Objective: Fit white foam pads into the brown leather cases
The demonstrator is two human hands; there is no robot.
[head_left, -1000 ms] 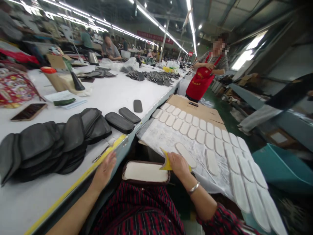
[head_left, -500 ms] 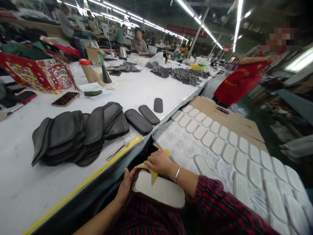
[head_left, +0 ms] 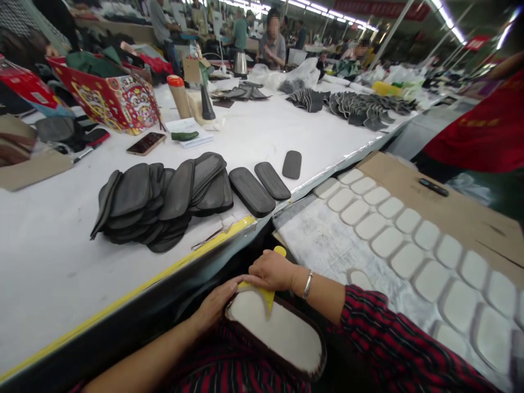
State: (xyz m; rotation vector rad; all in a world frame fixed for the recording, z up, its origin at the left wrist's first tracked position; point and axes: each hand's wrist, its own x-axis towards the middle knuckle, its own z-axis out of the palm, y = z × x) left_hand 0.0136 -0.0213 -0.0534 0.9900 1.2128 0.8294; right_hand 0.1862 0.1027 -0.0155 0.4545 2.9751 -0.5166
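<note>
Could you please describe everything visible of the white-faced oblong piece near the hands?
The oblong piece has rounded ends, a smooth white face and a dark, uneven rim; its material is unclear. It sits face up, slanting, in front of the striped clothing. The left hand seems to touch its left end; the right hand holds a yellow tool over that end.

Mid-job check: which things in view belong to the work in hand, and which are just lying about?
Part of the work:
white-faced piece, left hand at its end
yellow tool, in the right hand
rows of pale pads at right, probably
pile of dark pads, probably

Seemingly just lying about:
phone
cucumber
orange-capped bottle
red patterned bag
metal kettle
</note>
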